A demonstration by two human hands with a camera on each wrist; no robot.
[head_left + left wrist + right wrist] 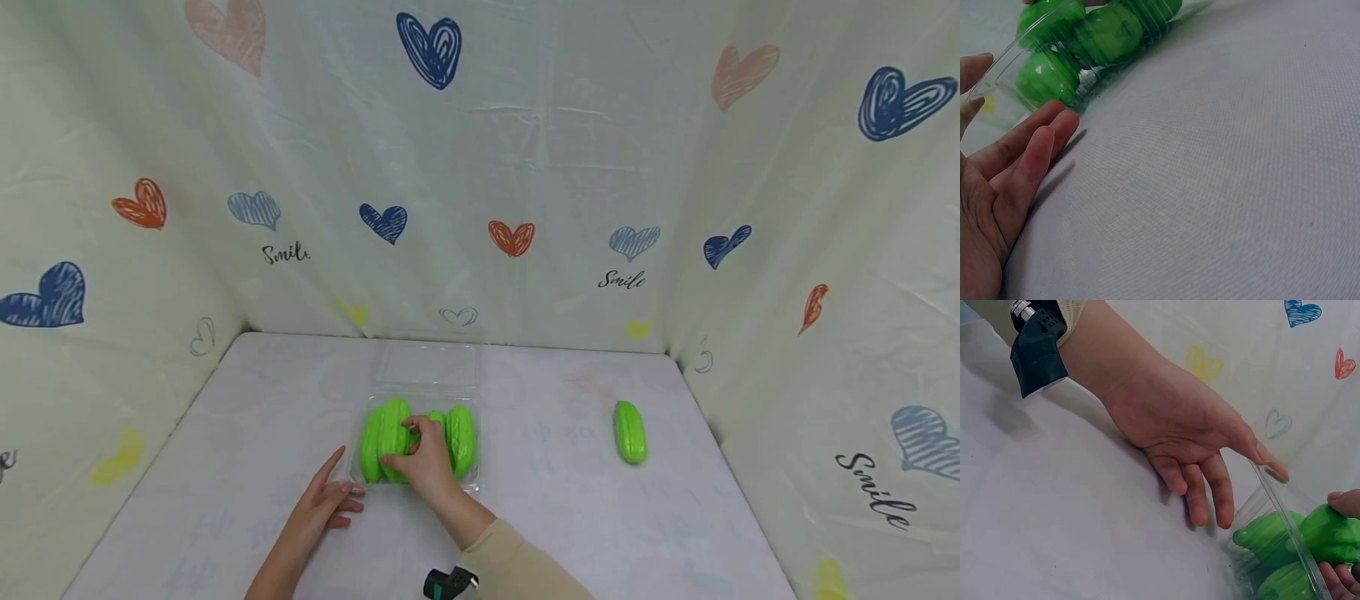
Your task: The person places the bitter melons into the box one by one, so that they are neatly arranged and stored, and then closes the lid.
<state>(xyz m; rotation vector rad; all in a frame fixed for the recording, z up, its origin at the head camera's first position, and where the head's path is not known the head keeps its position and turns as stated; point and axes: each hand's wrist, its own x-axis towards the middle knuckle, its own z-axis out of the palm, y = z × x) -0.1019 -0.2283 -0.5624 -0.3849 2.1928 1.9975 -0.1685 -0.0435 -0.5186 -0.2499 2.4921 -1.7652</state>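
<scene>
A clear plastic clamshell box (pixel 478 425) holds several bright green, ribbed, cucumber-shaped vegetables (pixel 462 437). My right hand (pixel 433 462) reaches over the box and pinches one green cucumber-shaped vegetable (pixel 393 433) between thumb and finger, over the box's left half. The right wrist view catches only that hand's fingertips (pixel 1346 503) on the vegetable. At the front left corner, my left hand (pixel 311 512) touches the box rim with straight fingers. In the left wrist view its other fingers (pixel 1038 147) extend near the box wall.
Another green cucumber-shaped vegetable (pixel 630 433) lies alone on the right of the white table (pixel 555 517). The box's clear lid (pixel 427 367) is folded back toward the far edge. A heart-patterned curtain (pixel 465 167) encloses the back and sides.
</scene>
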